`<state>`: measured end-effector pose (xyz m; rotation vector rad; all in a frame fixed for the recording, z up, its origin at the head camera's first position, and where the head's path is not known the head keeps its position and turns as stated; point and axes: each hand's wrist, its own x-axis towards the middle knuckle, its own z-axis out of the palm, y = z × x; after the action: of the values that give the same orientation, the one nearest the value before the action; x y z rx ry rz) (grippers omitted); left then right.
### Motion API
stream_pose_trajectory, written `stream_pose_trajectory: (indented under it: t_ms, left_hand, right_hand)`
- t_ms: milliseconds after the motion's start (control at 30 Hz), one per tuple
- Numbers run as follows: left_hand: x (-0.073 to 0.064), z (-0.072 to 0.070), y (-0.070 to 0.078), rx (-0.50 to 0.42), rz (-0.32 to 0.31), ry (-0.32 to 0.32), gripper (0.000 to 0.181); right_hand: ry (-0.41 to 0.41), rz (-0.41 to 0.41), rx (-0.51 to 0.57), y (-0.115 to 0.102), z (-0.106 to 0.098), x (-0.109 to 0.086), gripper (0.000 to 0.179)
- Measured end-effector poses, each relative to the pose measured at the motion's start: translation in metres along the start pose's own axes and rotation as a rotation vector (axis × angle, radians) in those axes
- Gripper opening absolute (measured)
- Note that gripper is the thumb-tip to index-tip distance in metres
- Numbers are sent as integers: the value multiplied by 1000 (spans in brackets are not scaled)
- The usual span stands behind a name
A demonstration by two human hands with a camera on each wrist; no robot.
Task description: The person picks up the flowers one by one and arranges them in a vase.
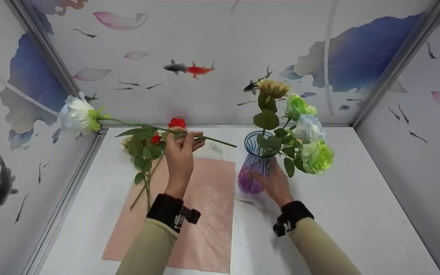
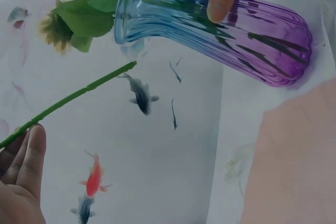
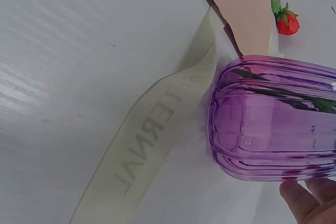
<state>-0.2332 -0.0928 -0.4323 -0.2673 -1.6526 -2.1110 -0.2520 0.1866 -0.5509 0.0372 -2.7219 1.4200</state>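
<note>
My left hand pinches the green stem of a white flower. The bloom hangs out to the left, and the bare stem end points right, apart from the vase mouth. A ribbed glass vase, blue at the top and purple at the bottom, stands on the table; my right hand grips its right side. Inside it are a yellow flower, green-edged blooms and a pale blue bloom, leaning right. Their stems show through the glass in the left wrist view.
Red roses with leafy stems lie at the back left, partly on a pink wrapping sheet. A pale printed ribbon lies by the vase base. Printed wall panels enclose the white table.
</note>
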Motion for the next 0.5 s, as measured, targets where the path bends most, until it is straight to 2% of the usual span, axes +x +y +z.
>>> stream_pose_trajectory:
  t_ms: [300, 500]
  left_hand:
    - [0, 12, 8, -41, 114, -71, 22]
    - [-1, 21, 9, 10, 135, -129, 22]
  right_hand:
    - [6, -18, 23, -2, -1, -1, 101]
    - [22, -51, -4, 0, -1, -2, 97]
